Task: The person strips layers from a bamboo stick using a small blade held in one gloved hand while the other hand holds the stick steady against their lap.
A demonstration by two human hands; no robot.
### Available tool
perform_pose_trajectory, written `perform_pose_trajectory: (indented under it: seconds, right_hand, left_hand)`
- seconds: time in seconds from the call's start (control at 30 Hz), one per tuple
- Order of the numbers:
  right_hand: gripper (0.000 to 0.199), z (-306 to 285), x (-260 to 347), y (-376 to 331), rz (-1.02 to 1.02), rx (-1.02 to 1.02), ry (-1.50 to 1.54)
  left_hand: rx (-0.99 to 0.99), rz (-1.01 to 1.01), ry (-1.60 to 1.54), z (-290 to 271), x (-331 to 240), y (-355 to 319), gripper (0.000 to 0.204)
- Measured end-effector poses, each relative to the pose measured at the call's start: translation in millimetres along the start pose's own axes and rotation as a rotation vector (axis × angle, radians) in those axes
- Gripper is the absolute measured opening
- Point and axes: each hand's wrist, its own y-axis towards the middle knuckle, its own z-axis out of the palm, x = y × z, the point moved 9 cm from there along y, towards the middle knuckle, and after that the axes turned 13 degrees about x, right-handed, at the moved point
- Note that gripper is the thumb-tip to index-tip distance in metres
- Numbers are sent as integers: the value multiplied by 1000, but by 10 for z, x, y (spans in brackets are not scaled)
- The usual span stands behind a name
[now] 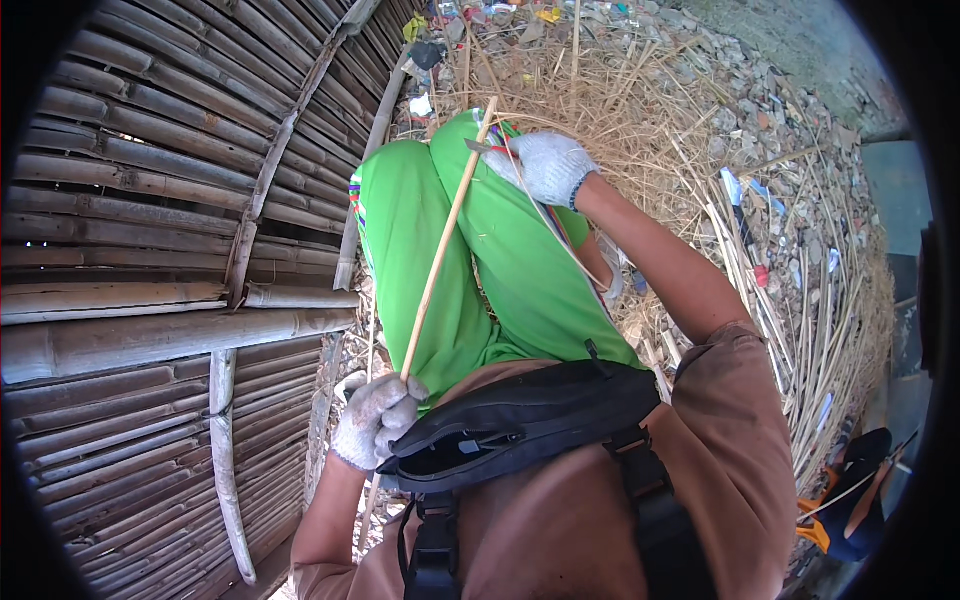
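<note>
Here the strip (438, 262) is slanting lengthwise over green trousers (395, 225), between the hands: the left hand (378, 418) is gripping its lower part, while the right hand (550, 168), nearer the far tip, is clutching a knife (487, 148), its metal blade lying across the strip. Pale, slim and straight, it's contrasting with knitted gloves (354, 440) and round, weathered bamboo (150, 155).
</note>
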Motion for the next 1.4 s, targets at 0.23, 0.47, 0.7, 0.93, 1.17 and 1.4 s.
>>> perform_pose_trajectory:
  seconds: [0.23, 0.47, 0.7, 0.93, 1.17, 1.4]
  right_hand:
    - [68, -57, 45, -32, 20, 38, -25]
    - [67, -133, 116, -99, 11, 30, -37]
    - [66, -63, 111, -81, 25, 30, -50]
    - [65, -42, 34, -80, 33, -23, -3]
    - [68, -58, 67, -59, 13, 4, -1]
    - [66, -10, -39, -12, -8, -14, 6]
  left_hand:
    - [20, 35, 330, 454, -824, 1095, 28]
    - [-63, 55, 618, 516, -1224, 1610, 26]
    - [-103, 17, 634, 462, -1126, 1341, 28]
    - [-140, -12, 627, 469, -968, 940, 29]
    - [-187, 25, 662, 212, -635, 219, 33]
    - [-128, 29, 603, 471, -860, 897, 28]
